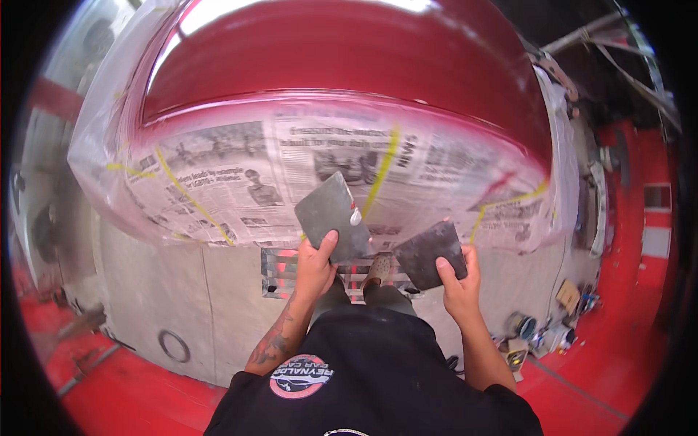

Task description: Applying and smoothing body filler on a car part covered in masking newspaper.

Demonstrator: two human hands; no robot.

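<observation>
Black shirt (pixel 396 363); left hand (pixel 313 269) pinches grey plate (pixel 331 214) above it; right hand (pixel 462 282) pinches dark plate (pixel 425 254) leftward

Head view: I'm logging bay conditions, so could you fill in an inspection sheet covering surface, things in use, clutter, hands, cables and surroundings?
Surface: glossy red panel, with newspaper and yellow tape below it.
Things in use: grey plate with a white dab; darker plate.
Clutter: can among assorted items at lower right; dark ring on the floor at left.
Hands: left hand holds the grey plate; right hand holds the darker one.
Cables: none clearly discernible.
Surroundings: pale floor bordered by red flooring.
</observation>
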